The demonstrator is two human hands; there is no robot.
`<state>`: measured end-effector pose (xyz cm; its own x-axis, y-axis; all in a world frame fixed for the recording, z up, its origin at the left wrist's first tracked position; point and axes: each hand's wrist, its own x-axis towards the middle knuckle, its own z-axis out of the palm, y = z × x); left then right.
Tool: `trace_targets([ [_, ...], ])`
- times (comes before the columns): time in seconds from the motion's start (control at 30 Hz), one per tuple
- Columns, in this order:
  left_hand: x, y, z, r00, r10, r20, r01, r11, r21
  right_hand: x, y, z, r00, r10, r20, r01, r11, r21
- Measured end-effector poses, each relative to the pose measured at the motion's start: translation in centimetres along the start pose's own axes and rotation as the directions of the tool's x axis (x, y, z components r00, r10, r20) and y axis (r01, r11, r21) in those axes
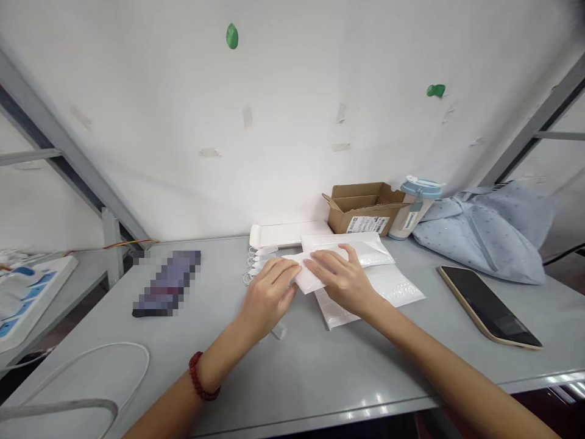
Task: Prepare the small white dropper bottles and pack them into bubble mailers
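Over the middle of the table, both hands are at a small white envelope-like packet (309, 283). My left hand (269, 294) pinches its left side, fingers bent together. My right hand (339, 277) lies over its right side, fingertips pressed on it and thumb hidden. Beneath and beyond my right hand are white bubble mailers (397, 285), partly overlapping. Several small white pieces with loops (256, 263) lie just beyond my left hand, partly covered by it. A small whitish piece (279, 330) shows below my left hand.
Along the wall stand a flat white box (292, 233), an open cardboard box (361, 210), a lidded cup (414, 210) and a light blue cloth bag (475, 235). A phone (491, 308) lies right, a blurred dark object (169, 283) left. A white cable (146, 360) loops at front left.
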<state>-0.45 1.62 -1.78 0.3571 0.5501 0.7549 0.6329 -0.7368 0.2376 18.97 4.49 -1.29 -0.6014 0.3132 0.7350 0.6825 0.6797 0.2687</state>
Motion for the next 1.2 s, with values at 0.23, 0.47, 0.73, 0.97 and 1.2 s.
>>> trace_targets([
  [0.23, 0.2, 0.8, 0.2, 0.987, 0.091, -0.130, -0.084, 0.995, 0.058, 0.6, -0.5, -1.0, 0.985, -0.070, -0.156, 0.067, 0.997, -0.030],
  [0.47, 2.1, 3.2, 0.2, 0.851, -0.495, 0.176, 0.522, 0.763, -0.381, 0.7, 0.2, -1.9, 0.978, -0.025, -0.207, 0.011, 0.998, -0.069],
  [0.73, 2.3, 3.0, 1.7, 0.552, -0.545, 0.631, 0.825, 0.248, -0.507, 0.3, 2.2, -0.9, 0.950, 0.144, 0.276, -0.202, 0.960, 0.196],
  [0.97, 2.8, 3.3, 3.8, 0.413, -0.529, 0.741, 0.869, -0.015, -0.495, 0.6, 3.2, -1.1, 0.733, 0.263, 0.627, -0.463, 0.868, 0.178],
  [1.2, 3.5, 3.3, 4.5, 0.266, -0.575, 0.774, 0.943, -0.011, -0.332, -0.1, 3.9, 0.0, 0.682, 0.266, 0.681, -0.497, 0.852, 0.166],
])
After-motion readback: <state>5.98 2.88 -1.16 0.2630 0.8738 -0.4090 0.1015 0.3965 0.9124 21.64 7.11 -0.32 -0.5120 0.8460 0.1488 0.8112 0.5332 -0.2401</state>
